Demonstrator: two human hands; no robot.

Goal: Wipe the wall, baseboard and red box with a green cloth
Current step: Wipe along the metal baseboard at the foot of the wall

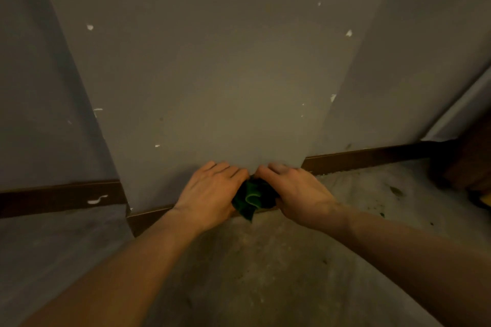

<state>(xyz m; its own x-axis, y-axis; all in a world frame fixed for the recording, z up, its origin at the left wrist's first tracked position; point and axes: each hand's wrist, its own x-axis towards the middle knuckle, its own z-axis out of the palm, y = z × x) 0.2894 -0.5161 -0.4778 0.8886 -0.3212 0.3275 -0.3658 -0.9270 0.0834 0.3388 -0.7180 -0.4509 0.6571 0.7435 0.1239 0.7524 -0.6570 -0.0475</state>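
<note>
1. Where the grey wall [212, 74] juts toward me as a wide pillar, its paint is chipped in small white flecks, and recessed stretches of the same wall run off to either side.
2. The floor [252, 273] below is bare grey concrete, dusty, with dark specks to my right.
3. A dark brown baseboard [372, 158] lines the foot of the wall; it steps around the pillar, and the left stretch carries a white scuff.
4. My left hand [212, 194] lies palm down at the pillar's base, fingers together and curled over the left edge of the cloth, pressing it toward the baseboard.
5. My right hand [295, 191] mirrors it just beside, fingers bent and closed over the cloth's right edge; the fingertips of both hands nearly meet against the wall.
6. The green cloth [253, 198] is bunched between my two hands, crumpled into folds, sitting right at the baseboard where pillar meets floor, one corner hanging down toward the concrete.
</note>
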